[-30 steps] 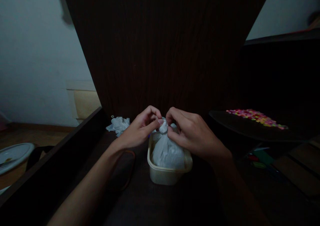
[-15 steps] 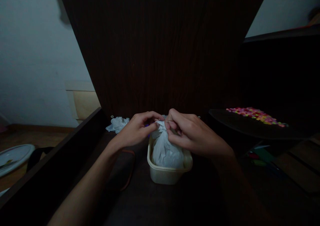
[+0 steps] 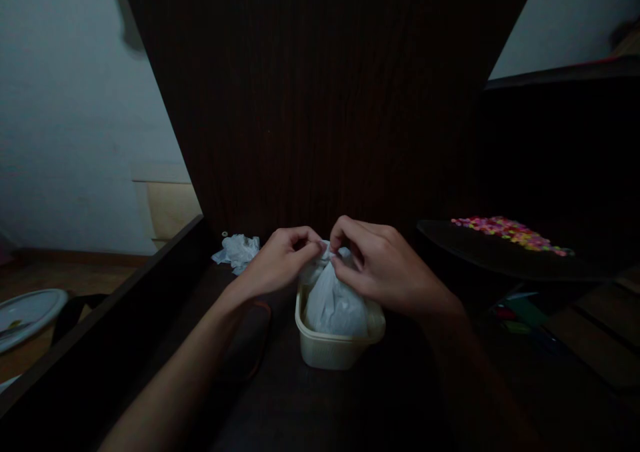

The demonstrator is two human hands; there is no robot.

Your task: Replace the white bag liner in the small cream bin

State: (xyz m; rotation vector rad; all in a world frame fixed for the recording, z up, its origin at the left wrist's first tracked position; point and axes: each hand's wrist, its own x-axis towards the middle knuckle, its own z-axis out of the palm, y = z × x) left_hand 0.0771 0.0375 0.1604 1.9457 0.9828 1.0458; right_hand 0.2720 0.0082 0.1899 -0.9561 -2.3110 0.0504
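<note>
A white plastic bag (image 3: 334, 302) stands bunched inside a small cream tub (image 3: 330, 349) on a dark surface. My left hand (image 3: 277, 262) pinches the bag's gathered top from the left with curled fingers. From the right, my right hand (image 3: 383, 265) grips the same twisted top, fingers closed. Both hands meet just above the tub's far rim. The scene is dim, and the knot itself is mostly hidden by the fingers.
A crumpled white bag (image 3: 237, 249) lies behind the left hand. A dark tray (image 3: 480, 252) with several bright beads (image 3: 510, 232) sits at the right. A dark wooden panel (image 3: 320, 105) rises behind. A dark raised edge (image 3: 100, 319) runs along the left; a white plate (image 3: 25, 312) lies beyond.
The bag's rounded knot, visible a second ago, has been pulled down and now sits hidden between the fingers. Both hands stay at the bag's top, fingers shifted slightly.
</note>
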